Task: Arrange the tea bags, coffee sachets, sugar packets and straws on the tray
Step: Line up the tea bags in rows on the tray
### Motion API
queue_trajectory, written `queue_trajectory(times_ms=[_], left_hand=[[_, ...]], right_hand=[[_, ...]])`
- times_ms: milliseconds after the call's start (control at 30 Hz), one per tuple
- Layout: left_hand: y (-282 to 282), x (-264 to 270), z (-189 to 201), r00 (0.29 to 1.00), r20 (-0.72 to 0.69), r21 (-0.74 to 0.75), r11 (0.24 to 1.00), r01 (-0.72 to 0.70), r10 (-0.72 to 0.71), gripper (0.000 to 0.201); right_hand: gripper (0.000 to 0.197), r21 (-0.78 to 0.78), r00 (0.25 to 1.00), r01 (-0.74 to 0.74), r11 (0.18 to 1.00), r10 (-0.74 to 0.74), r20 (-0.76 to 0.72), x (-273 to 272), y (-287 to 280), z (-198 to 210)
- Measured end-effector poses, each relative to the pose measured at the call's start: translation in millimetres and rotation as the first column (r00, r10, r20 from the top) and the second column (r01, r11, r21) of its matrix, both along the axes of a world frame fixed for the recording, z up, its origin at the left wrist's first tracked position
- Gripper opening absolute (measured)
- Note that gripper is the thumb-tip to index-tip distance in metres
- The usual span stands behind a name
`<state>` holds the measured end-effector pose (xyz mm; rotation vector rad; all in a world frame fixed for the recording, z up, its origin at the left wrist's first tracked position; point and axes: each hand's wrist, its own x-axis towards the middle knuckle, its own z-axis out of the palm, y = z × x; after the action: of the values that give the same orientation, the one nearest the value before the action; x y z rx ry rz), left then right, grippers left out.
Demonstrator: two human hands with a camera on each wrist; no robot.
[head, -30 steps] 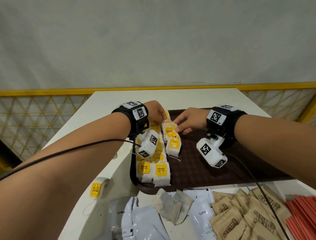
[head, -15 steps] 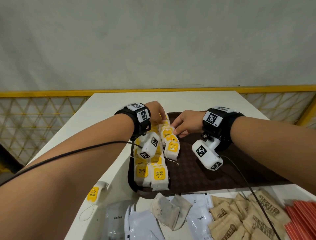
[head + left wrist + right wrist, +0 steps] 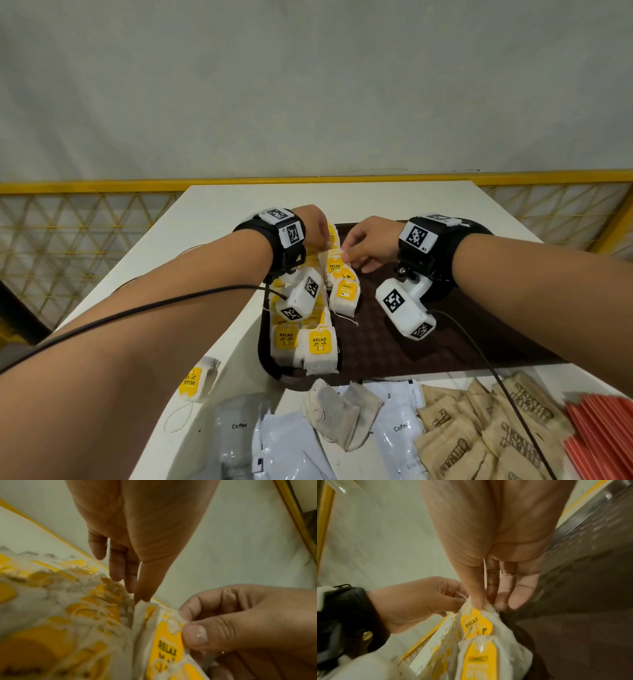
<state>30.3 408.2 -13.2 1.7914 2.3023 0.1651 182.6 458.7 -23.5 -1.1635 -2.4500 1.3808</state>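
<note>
Both hands meet over the tray's (image 3: pixel 445 349) far left corner. The right hand (image 3: pixel 371 240) has a narrow grip, thumb and forefinger pinching the top edge of a "RELAX" tea bag (image 3: pixel 334 265); the left hand (image 3: pixel 313 222) pinches just beside it. The tea bag's long axis runs toward the person, joining the tea-bag column (image 3: pixel 305 342). Coffee sachets (image 3: pixel 239 431), sugar packets (image 3: pixel 479 435) and straws (image 3: pixel 603 435) wait on the white counter (image 3: pixel 239 205), walled behind.

The head view looks down from above the tray (image 3: pixel 428 346), while both wrist views sit close, sharing the tea bags (image 3: pixel 164 642) there.
</note>
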Motion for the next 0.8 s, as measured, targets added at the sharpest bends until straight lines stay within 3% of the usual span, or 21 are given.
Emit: queue_trajectory(times_ms=[100,233,367,533,800], left_hand=[[-3,-3,6,0.999,0.029,0.038,0.999,-0.026,0.025,0.021],[-15,-8,13,0.994,0.111,-0.032,0.999,0.012,-0.009,0.020],[-19,-2,7,0.994,0.088,0.005,0.998,0.070,-0.070,0.019],[-13,3,6,0.996,0.059,0.025,0.998,0.060,-0.061,0.019],[-12,3,-4,0.995,0.101,0.066,0.998,0.019,-0.025,0.015]], right_hand=[[0.005,-0.022,1.000,0.007,1.000,-0.007,0.026,0,-3,1],[0.008,-0.052,0.999,0.040,0.998,-0.041,-0.010,0,-4,0],[0.006,-0.037,0.998,0.052,0.998,-0.054,-0.040,0,-10,-2],[0.012,-0.093,0.998,0.064,0.994,-0.065,-0.008,3,-9,5],[0.016,-0.048,0.997,0.062,0.997,-0.064,-0.044,1,-15,-1]])
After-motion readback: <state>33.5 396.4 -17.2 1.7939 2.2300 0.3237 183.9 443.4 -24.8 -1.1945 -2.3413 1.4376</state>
